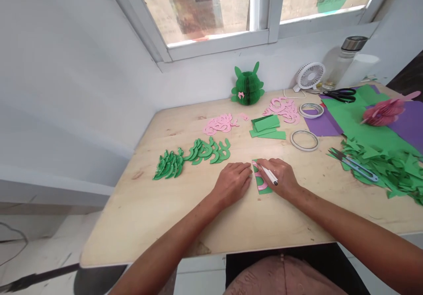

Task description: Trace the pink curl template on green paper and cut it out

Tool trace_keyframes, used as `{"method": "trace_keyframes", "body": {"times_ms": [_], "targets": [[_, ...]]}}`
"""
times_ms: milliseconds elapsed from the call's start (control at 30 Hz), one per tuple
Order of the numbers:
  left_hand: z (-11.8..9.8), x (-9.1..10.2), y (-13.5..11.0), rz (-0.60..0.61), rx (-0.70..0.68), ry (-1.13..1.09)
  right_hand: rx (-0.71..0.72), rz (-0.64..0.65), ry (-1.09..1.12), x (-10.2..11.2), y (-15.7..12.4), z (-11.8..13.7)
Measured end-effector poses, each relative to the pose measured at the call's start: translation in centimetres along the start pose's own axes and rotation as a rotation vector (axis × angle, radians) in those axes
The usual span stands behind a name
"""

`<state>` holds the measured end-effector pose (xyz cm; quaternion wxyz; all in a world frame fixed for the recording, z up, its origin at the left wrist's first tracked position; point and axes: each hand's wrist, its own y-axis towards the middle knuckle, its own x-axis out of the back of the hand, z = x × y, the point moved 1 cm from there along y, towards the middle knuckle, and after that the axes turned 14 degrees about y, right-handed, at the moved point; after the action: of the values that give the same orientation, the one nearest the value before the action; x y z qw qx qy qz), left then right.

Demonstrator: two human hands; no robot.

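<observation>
A small green paper strip (266,191) lies on the table in front of me, with a pink curved paper cutout (262,184) on top of it. My right hand (279,176) is closed around a white marker (269,174) whose dark end points back towards me. The marker's tip, at the upper part of the cutout, is hidden by my fingers. My left hand (233,182) rests palm down, its fingers loosely bent and reaching to the strip's left edge. Nothing shows inside it. Green curved cutouts (206,149) lie in overlapping rows to its left.
Pink cutouts (220,124) and stacked green strips (267,125) lie behind my hands. To the right are tape rolls (304,147), blue-handled snips (358,167), green scraps (390,171) and black scissors (340,95). A green paper figure (248,90), white fan (309,75) and bottle (342,65) stand behind.
</observation>
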<state>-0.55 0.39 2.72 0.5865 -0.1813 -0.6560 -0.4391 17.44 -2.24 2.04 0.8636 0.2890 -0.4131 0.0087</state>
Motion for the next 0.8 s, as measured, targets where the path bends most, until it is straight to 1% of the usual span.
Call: {"method": "trace_keyframes", "body": {"times_ms": [233, 500, 800], "targets": [[0.7, -0.8, 0.3, -0.016, -0.080, -0.019, 0.013, 0.010, 0.030, -0.1, 0.1, -0.1], [0.8, -1.2, 0.3, -0.015, -0.072, -0.012, 0.031, 0.004, 0.003, -0.6, -0.1, -0.5], [1.1, -1.5, 0.4, -0.008, -0.073, -0.015, 0.043, 0.017, 0.017, -0.5, 0.1, -0.4]]}}
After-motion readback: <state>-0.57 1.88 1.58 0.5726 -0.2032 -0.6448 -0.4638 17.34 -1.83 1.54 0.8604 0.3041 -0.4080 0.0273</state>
